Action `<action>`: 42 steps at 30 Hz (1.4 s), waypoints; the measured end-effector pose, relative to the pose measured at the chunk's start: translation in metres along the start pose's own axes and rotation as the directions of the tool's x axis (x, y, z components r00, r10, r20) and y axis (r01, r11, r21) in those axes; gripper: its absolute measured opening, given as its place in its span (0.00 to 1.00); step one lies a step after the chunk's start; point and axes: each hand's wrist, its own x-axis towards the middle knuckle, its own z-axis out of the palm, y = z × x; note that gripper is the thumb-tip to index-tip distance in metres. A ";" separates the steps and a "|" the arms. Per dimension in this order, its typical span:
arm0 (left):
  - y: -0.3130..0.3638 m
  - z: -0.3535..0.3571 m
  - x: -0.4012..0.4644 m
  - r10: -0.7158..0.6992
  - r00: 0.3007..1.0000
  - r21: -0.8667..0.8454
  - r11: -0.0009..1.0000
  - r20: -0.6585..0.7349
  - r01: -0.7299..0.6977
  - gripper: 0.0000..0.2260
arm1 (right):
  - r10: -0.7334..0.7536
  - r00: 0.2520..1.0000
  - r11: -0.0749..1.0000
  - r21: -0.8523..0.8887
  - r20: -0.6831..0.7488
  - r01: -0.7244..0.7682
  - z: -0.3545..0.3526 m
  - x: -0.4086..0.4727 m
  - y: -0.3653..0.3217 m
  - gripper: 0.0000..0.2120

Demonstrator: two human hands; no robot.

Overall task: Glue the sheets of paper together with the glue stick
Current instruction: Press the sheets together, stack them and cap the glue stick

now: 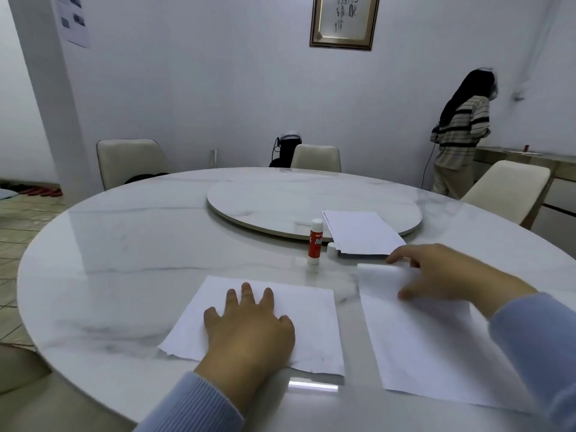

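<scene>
A white sheet of paper (311, 325) lies flat on the marble table in front of me, and my left hand (249, 322) rests on it, palm down with fingers spread. To its right lies a second white sheet (430, 347). My right hand (436, 272) pinches that sheet's far edge, which curls upward. A red-and-white glue stick (315, 241) stands upright beyond the sheets, uncapped or capped I cannot tell; a small white cap (331, 249) sits beside it. A stack of more white sheets (361, 230) lies past the cap.
A round marble turntable (280, 198) occupies the table's middle, with the paper stack overlapping its rim. Cream chairs (511, 188) ring the round table (124, 244). A person in a striped top (461, 132) stands at the far right by a counter.
</scene>
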 end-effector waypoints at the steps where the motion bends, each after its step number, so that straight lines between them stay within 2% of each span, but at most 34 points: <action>1: 0.002 0.000 -0.001 0.005 1.000 0.014 1.000 0.000 -0.005 0.27 | -0.019 1.000 1.000 0.008 0.019 0.019 -0.011 -0.006 0.003 0.25; 3: 0.007 0.001 -0.002 0.018 1.000 0.042 0.999 -0.016 -0.017 0.29 | -0.026 0.999 0.999 -0.021 0.040 0.027 -0.038 -0.020 0.007 0.25; 5: 0.016 0.003 -0.002 0.051 0.998 0.064 0.997 -0.037 -0.049 0.30 | -0.005 1.000 1.000 -0.018 0.000 0.005 -0.068 -0.038 0.009 0.28; 7: 0.022 0.006 -0.001 0.099 0.995 0.072 0.993 -0.031 -0.097 0.29 | -0.040 0.993 0.996 0.077 -0.110 0.048 -0.093 -0.055 0.009 0.36; 9: 0.026 0.003 0.001 0.165 0.986 0.053 0.985 -0.025 -0.163 0.27 | -0.111 0.958 0.945 0.269 -0.265 0.184 -0.109 -0.074 0.003 0.43; 10: 0.025 -0.002 0.002 0.182 0.982 -0.017 0.983 -0.052 -0.183 0.25 | -0.131 0.936 0.884 0.388 -0.328 0.260 -0.114 -0.084 -0.002 0.43; 12: 0.019 -0.015 0.001 0.151 0.972 -0.339 0.918 -0.179 -0.205 0.22 | -0.157 0.873 0.763 0.505 -0.462 0.404 -0.122 -0.097 -0.013 0.37; 13: 0.014 -0.022 -0.002 0.120 0.962 -0.560 0.793 -0.244 -0.241 0.20 | -0.148 0.844 0.703 0.546 -0.515 0.456 -0.122 -0.101 -0.019 0.32; 14: 0.008 -0.029 -0.007 0.107 0.958 -0.765 0.581 -0.266 -0.277 0.18 | -0.125 0.823 0.635 0.593 -0.554 0.495 -0.120 -0.104 -0.027 0.27; 15: 0.004 -0.035 -0.013 0.140 0.958 -0.900 0.329 -0.252 -0.285 0.16 | -0.100 0.809 0.560 0.639 -0.579 0.527 -0.114 -0.104 -0.034 0.21; 16: -0.001 -0.040 -0.018 0.227 0.945 -0.961 0.089 -0.236 -0.261 0.17 | -0.073 0.806 0.490 0.683 -0.588 0.542 -0.107 -0.103 -0.041 0.16; 17: -0.006 -0.044 -0.024 0.316 0.921 -0.974 -0.086 -0.227 -0.210 0.18 | -0.048 0.810 0.428 0.721 -0.584 0.546 -0.098 -0.100 -0.048 0.12; 18: -0.010 -0.046 -0.028 0.377 0.893 -0.964 -0.188 -0.247 -0.188 0.20 | -0.029 0.824 0.379 0.756 -0.566 0.533 -0.089 -0.098 -0.057 0.08; 19: -0.014 -0.050 -0.033 0.408 0.871 -0.953 -0.236 -0.272 -0.187 0.21 | -0.012 0.841 0.342 0.788 -0.541 0.512 -0.078 -0.095 -0.064 0.06; 21: -0.021 -0.060 -0.036 0.372 0.882 -0.953 -0.202 -0.288 -0.226 0.18 | 0.054 0.870 0.302 0.839 -0.490 0.454 -0.053 -0.090 -0.079 0.09; 23: -0.029 -0.068 -0.036 0.226 0.929 -0.956 -0.105 -0.292 -0.275 0.18 | 0.122 0.882 0.306 0.863 -0.454 0.402 -0.027 -0.086 -0.089 0.12; 25: -0.039 -0.070 -0.034 0.129 0.958 -0.966 -0.003 -0.258 -0.260 0.22 | 0.173 0.902 0.298 0.894 -0.395 0.334 -0.009 -0.086 -0.097 0.08; 26: -0.044 -0.069 -0.033 0.094 0.965 -0.967 0.050 -0.243 -0.248 0.23 | 0.169 0.928 0.262 0.923 -0.333 0.283 -0.003 -0.088 -0.099 0.07; 28: -0.051 -0.065 -0.032 0.048 0.966 -0.947 0.189 -0.256 -0.260 0.16 | 0.053 0.983 0.197 0.967 -0.173 0.160 0.006 -0.092 -0.097 0.11; 30: -0.059 -0.057 -0.027 0.026 0.956 -0.893 0.350 -0.294 -0.284 0.07 | -0.067 0.997 0.241 0.969 -0.042 0.057 0.013 -0.098 -0.094 0.14; 33: -0.069 -0.043 -0.021 0.006 0.960 -0.831 0.498 -0.281 -0.246 0.06 | -0.044 0.999 0.333 0.943 -0.004 0.019 0.027 -0.100 -0.090 0.12; 35: -0.074 -0.038 -0.019 0.027 0.971 -0.818 0.533 -0.239 -0.216 0.06 | 0.013 0.999 0.370 0.929 -0.036 0.028 0.034 -0.100 -0.087 0.09; 38: -0.077 -0.034 -0.015 0.103 0.977 -0.841 0.497 -0.185 -0.212 0.08 | 0.054 0.997 0.393 0.919 -0.062 0.036 0.040 -0.100 -0.084 0.07; 42: -0.077 -0.034 -0.007 0.049 0.970 -0.819 0.527 -0.238 -0.228 0.04 | 0.073 0.997 0.336 0.942 -0.022 -0.004 0.047 -0.101 -0.082 0.09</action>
